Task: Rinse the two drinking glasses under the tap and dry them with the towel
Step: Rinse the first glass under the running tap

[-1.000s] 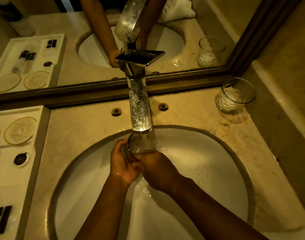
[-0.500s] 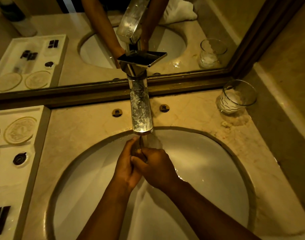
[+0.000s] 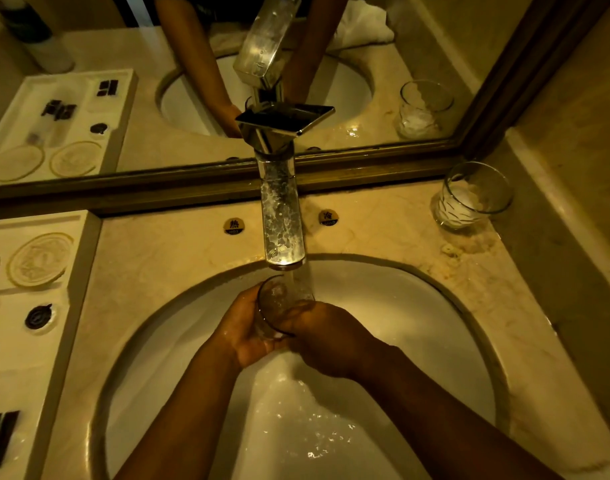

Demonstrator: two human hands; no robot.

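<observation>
Right now you are holding a clear drinking glass (image 3: 283,303) directly under the tap spout (image 3: 283,233), over the far-middle part of the white oval basin (image 3: 435,323), and water is running from the spout onto its rim and spreading over the basin floor nearer to you. Your left hand (image 3: 250,329) is cupping the glass from the left and underneath, fingers wrapped closed against its wall. Your right hand (image 3: 326,336) is gripping the same glass from the right and near side, its fingers curled over the lower part so that the base is hidden. The glass is sitting tilted, with its open mouth facing up and away from you. The second glass (image 3: 473,197) is standing upright on the marble counter (image 3: 165,258) at the far right, close to the mirror frame (image 3: 123,194) and well apart from the basin; something white is sitting inside it, though you cannot tell what. A white towel is showing only as a reflection in the mirror (image 3: 362,27), at the top of the view. Two small round hot and cold labels are lying on the counter on either side of the spout. At the left, a white amenity tray (image 3: 85,244) is carrying round coasters and small dark items.
</observation>
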